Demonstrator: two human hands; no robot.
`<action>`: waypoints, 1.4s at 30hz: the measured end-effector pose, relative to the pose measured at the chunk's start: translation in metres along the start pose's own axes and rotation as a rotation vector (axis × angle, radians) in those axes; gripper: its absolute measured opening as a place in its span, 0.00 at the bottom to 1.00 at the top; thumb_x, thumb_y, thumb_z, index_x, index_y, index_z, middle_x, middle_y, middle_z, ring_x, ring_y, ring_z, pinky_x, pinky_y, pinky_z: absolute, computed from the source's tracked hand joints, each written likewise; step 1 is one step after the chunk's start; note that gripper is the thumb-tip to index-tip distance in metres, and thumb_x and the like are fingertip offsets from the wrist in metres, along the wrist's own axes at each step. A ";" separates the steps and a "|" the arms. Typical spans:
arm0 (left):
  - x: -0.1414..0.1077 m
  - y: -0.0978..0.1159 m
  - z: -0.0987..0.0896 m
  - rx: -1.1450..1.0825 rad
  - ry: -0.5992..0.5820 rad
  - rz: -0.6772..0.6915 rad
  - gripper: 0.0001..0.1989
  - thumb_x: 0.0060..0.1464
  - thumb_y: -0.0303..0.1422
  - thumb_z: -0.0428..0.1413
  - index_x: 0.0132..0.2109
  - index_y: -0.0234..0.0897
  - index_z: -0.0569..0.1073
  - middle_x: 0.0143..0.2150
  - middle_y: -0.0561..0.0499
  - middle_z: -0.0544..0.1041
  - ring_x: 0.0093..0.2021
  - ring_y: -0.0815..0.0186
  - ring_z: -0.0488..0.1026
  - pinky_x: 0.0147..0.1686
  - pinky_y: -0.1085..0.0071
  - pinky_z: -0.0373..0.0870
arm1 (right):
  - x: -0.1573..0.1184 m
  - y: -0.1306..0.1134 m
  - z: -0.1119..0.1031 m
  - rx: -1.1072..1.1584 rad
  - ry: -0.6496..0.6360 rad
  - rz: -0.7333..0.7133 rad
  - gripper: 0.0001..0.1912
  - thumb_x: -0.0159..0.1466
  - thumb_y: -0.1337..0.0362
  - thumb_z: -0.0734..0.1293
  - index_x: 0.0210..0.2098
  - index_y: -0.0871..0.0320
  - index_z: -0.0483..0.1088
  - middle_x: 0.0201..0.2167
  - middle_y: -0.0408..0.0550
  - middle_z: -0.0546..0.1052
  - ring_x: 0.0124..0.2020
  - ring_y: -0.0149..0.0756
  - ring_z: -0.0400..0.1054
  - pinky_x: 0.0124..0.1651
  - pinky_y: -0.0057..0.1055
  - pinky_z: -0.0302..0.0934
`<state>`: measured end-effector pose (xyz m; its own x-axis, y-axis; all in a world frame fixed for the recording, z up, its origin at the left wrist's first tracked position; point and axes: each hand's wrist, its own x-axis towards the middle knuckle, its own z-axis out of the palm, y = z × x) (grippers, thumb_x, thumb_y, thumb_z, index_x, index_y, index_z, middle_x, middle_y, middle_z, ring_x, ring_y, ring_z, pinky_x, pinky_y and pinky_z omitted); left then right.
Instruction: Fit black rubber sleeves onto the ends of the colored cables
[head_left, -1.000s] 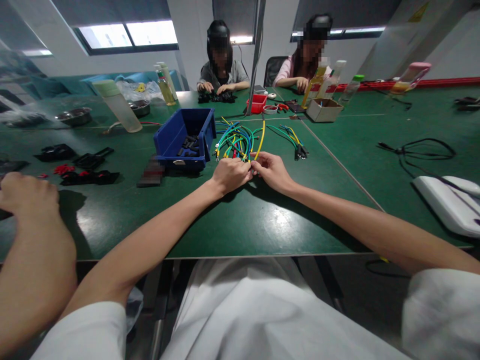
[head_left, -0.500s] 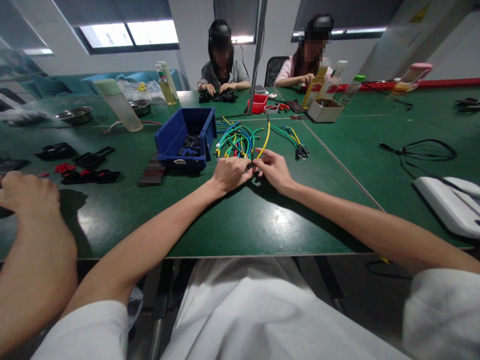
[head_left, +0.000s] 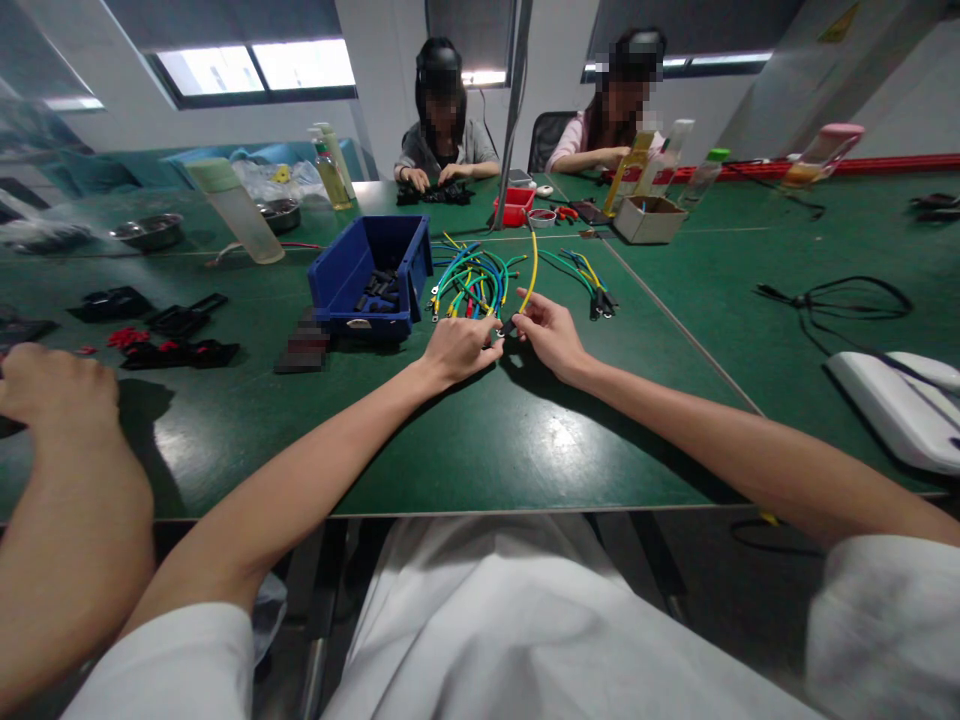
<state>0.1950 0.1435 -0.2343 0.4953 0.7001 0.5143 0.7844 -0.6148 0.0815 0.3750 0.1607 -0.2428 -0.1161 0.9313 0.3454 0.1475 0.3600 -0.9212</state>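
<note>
My left hand (head_left: 459, 347) is closed, thumb and forefinger pinching the lug end of a yellow wire (head_left: 535, 262) by a black sleeve (head_left: 508, 327). My right hand (head_left: 553, 338) is closed on the same wire beside the sleeve, and the wire's free length curves up and away. Just beyond my hands lies a pile of green, blue and yellow wires (head_left: 491, 275). A smaller bunch of wires (head_left: 592, 280) with black sleeves and ring lugs rests farther right. Left of the pile, a blue bin (head_left: 422, 262) holds loose black sleeves (head_left: 381, 290).
Another person's arm (head_left: 67, 500) reaches in at the left, near black and red parts (head_left: 180, 352). Two people sit across the green table (head_left: 450, 460). A metal pole (head_left: 514, 120), red box (head_left: 516, 207), cardboard box (head_left: 651, 222), bottles and a white device (head_left: 900, 410) stand around.
My hands have drawn slightly apart, showing more of the black sleeve between them. The yellow wire has shifted a little and stands slightly straighter.
</note>
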 end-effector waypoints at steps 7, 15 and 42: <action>0.000 -0.002 0.001 0.027 -0.025 0.017 0.11 0.58 0.36 0.54 0.45 0.38 0.75 0.31 0.51 0.80 0.32 0.61 0.77 0.31 0.69 0.66 | 0.009 0.008 -0.009 -0.122 -0.001 -0.071 0.30 0.58 0.61 0.64 0.58 0.64 0.66 0.24 0.38 0.65 0.25 0.29 0.60 0.31 0.29 0.58; 0.002 -0.009 -0.006 0.100 0.076 -0.048 0.10 0.58 0.32 0.51 0.45 0.36 0.74 0.38 0.44 0.78 0.40 0.59 0.74 0.38 0.67 0.69 | 0.010 0.004 -0.012 -0.218 0.024 -0.109 0.28 0.56 0.64 0.63 0.56 0.63 0.68 0.24 0.38 0.64 0.25 0.28 0.58 0.31 0.28 0.55; 0.000 -0.044 0.021 0.032 -0.106 -0.296 0.24 0.61 0.46 0.47 0.53 0.31 0.71 0.55 0.36 0.72 0.61 0.48 0.64 0.62 0.51 0.60 | 0.022 0.007 -0.030 -0.478 0.151 -0.144 0.30 0.54 0.66 0.61 0.56 0.65 0.71 0.24 0.43 0.70 0.26 0.33 0.61 0.35 0.33 0.58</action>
<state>0.1683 0.1775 -0.2556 0.2786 0.8821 0.3799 0.9110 -0.3680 0.1861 0.4026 0.1849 -0.2362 -0.0304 0.8553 0.5173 0.5764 0.4378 -0.6900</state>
